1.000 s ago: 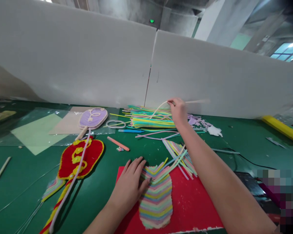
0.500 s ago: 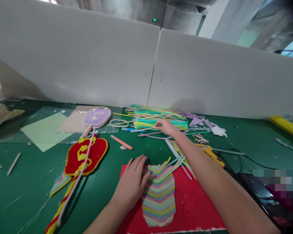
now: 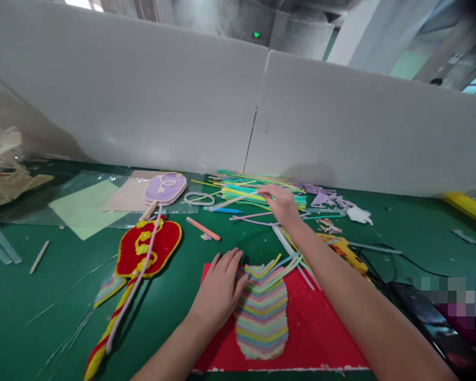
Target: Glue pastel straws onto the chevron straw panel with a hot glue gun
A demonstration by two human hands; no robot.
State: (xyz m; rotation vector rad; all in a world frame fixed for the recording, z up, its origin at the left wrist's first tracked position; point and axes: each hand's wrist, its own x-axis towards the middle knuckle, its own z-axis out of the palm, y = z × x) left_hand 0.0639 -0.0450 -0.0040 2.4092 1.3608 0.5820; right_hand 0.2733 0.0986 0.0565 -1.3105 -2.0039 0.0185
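My left hand [image 3: 222,286] lies flat with fingers spread on the left edge of a striped zigzag oval [image 3: 262,317] made of pastel strips, which rests on a red board [image 3: 317,328]. Loose strip ends stick out from the oval's upper right. Farther back, my right hand [image 3: 280,203] pinches the end of a pale strip [image 3: 236,199] that slants down to the left. It is over a pile of green, yellow and pink strips [image 3: 230,180].
A red and yellow fan [image 3: 164,246] and a purple fan [image 3: 170,185] lie left. An orange marker [image 3: 203,228] and a blue pen [image 3: 224,210] lie mid-table. A yellow glue gun [image 3: 351,254], cable and phone [image 3: 424,312] are right.
My right hand has risen slightly, lifting the pale strip over the pile. My left hand stays on the oval. The whole view has shifted a little.
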